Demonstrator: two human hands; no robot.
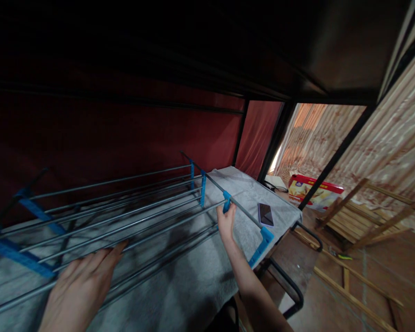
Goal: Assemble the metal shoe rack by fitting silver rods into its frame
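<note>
A metal rack (pixel 131 216) of grey rods with blue plastic brackets lies on a grey cloth-covered bed (pixel 193 281). My left hand (pixel 81 288) rests flat on the near rods, fingers stretched out. My right hand (pixel 226 221) reaches forward and its fingers close around the end rod, just below a blue bracket (pixel 227 201). A dark phone (pixel 265 214) lies on the cloth to the right of that hand.
A dark upper bunk hangs close overhead, with a red curtain (pixel 124 133) behind the rack. Black bed-frame tubes (pixel 290 281) edge the mattress at right. Beyond are a red and yellow box (pixel 314 191), wooden slats (pixel 363 216) and a bare floor.
</note>
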